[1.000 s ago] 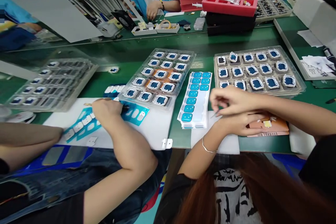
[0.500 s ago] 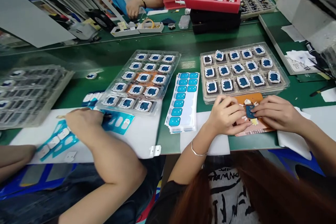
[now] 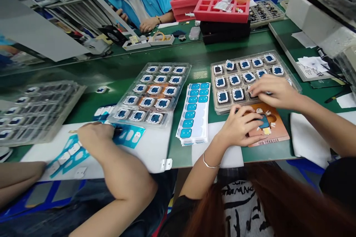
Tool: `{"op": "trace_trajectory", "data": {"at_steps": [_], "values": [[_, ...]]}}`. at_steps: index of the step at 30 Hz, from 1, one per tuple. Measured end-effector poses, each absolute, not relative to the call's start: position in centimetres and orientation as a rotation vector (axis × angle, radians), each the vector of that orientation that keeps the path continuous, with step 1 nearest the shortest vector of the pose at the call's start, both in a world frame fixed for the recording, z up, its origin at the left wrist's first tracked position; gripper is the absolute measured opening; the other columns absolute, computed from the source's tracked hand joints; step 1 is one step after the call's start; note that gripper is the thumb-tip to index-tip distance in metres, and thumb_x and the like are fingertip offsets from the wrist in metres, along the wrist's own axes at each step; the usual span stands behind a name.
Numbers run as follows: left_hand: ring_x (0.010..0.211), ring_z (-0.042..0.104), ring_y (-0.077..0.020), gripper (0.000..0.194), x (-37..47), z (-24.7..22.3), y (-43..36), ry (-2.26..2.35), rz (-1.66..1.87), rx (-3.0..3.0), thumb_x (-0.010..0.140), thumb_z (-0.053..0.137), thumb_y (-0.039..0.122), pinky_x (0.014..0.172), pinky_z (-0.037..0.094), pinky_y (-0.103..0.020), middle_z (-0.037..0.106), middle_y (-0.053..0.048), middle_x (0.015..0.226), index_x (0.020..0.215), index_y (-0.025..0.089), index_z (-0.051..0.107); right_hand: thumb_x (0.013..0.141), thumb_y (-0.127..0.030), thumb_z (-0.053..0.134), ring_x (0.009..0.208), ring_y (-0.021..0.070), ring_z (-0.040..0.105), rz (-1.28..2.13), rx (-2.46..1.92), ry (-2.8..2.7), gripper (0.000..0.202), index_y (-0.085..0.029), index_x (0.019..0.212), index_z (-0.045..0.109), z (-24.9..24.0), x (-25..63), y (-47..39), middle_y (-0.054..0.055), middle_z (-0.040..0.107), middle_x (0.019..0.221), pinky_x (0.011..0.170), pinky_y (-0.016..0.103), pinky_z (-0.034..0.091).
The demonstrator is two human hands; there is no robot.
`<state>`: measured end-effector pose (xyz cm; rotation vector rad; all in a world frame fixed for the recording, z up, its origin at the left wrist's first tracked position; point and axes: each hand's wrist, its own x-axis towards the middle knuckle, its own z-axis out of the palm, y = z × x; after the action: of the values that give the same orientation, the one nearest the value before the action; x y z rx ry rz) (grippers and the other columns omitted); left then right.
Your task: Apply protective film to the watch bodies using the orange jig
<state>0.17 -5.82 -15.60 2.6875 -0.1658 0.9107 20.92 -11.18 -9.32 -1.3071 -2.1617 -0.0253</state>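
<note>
My left hand (image 3: 241, 126) rests with fingers apart on the left side of an orange jig plate (image 3: 279, 130). In the jig's middle lies a small dark blue square piece (image 3: 266, 121), with pale tabs around it. My right hand (image 3: 275, 90) reaches over the clear plastic tray (image 3: 215, 108), its fingers bent down onto a white-framed blue part in the front row. That part is mostly hidden under the fingers. Rows of similar white-framed parts (image 3: 238, 94) sit in the tray's pockets.
A stack of sheets with blue stickers (image 3: 200, 116) lies left of my hands, near a second part tray (image 3: 187, 72). A co-worker's hand (image 3: 96, 135) works over blue film at the left. A folded white cloth (image 3: 308, 139) lies at the right. Red foam trays (image 3: 222, 13) stand behind.
My right hand has left the jig and moved up and left to the tray's front row. My left hand stays at the jig. The view has tilted slightly.
</note>
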Motion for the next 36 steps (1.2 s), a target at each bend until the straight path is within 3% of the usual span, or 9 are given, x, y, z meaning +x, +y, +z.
{"op": "trace_trajectory", "data": {"at_steps": [6,10,15,18,22,25,29,36], "values": [[0.109,0.054,-0.0258,0.042,0.2,-15.8,-5.7,-0.164,0.865,2.678,0.091,0.054,0.056,0.092,0.031,-0.043,0.073,-0.004,0.115,0.108,0.021,0.07,0.094,-0.028,0.048,0.129,0.0301,0.052,0.052,-1.712,-2.305,0.038,-0.017,0.127,0.064,-9.2,22.5,1.1,0.011,0.058,0.139,0.104,0.048,0.042],[0.11,0.052,-0.0266,0.042,0.3,-16.0,-5.5,-0.115,0.783,2.688,0.091,0.052,0.058,0.09,0.03,-0.043,0.072,-0.004,0.116,0.106,0.024,0.072,0.097,-0.037,0.044,0.124,0.0344,0.053,0.099,-1.839,-2.431,0.038,-0.019,0.116,0.072,-8.8,23.0,4.5,0.01,0.069,0.124,0.099,0.05,0.042],[0.11,0.052,-0.0269,0.041,0.3,-16.1,-5.5,-0.13,0.803,2.683,0.091,0.052,0.057,0.091,0.029,-0.044,0.072,-0.003,0.115,0.105,0.024,0.073,0.095,-0.031,0.05,0.123,0.0344,0.051,0.093,-1.852,-2.343,0.039,-0.017,0.13,0.062,-8.5,19.7,5.6,0.015,0.067,0.124,0.097,0.051,0.039],[0.109,0.051,-0.0276,0.043,0.2,-16.1,-5.6,-0.112,0.765,2.708,0.092,0.051,0.058,0.09,0.029,-0.044,0.072,-0.005,0.117,0.108,0.023,0.072,0.089,-0.026,0.061,0.121,0.0352,0.054,0.174,-1.889,-2.361,0.037,-0.014,0.124,0.066,-8.7,17.8,6.4,0.017,0.071,0.114,0.097,0.051,0.039],[0.109,0.051,-0.027,0.041,0.1,-16.2,-5.6,-0.129,0.788,2.706,0.092,0.052,0.056,0.09,0.029,-0.044,0.071,-0.005,0.117,0.11,0.024,0.071,0.082,-0.027,0.071,0.098,0.0248,0.067,0.318,-1.814,-2.275,0.027,-0.015,0.105,0.073,-8.6,18.4,7.1,0.008,0.076,0.095,0.09,0.038,0.046],[0.109,0.051,-0.0267,0.04,0.1,-16.1,-5.5,-0.145,0.831,2.69,0.091,0.053,0.055,0.091,0.029,-0.044,0.071,-0.004,0.115,0.108,0.024,0.071,0.074,-0.034,0.078,0.081,0.019,0.068,0.631,-1.607,-1.973,0.035,-0.014,0.102,0.072,-8.4,20.1,6.3,0.006,0.075,0.087,0.079,0.034,0.052],[0.108,0.052,-0.0266,0.041,0.0,-16.0,-5.5,-0.128,0.807,2.708,0.092,0.051,0.056,0.091,0.029,-0.045,0.072,-0.004,0.116,0.109,0.024,0.071,0.07,-0.045,0.08,0.08,0.0169,0.065,0.849,-1.359,-1.757,0.039,-0.02,0.098,0.073,-8.1,21.8,1.4,0.004,0.073,0.089,0.076,0.034,0.055],[0.107,0.053,-0.0249,0.037,0.1,-15.7,-5.6,-0.121,0.828,2.68,0.096,0.047,0.051,0.092,0.029,-0.043,0.073,-0.003,0.114,0.105,0.024,0.069,0.086,-0.048,0.068,0.083,0.0162,0.066,0.812,-1.434,-1.559,0.031,-0.026,0.105,0.074,-9.5,23.0,-12.4,0.005,0.072,0.1,0.067,0.03,0.056]]}}
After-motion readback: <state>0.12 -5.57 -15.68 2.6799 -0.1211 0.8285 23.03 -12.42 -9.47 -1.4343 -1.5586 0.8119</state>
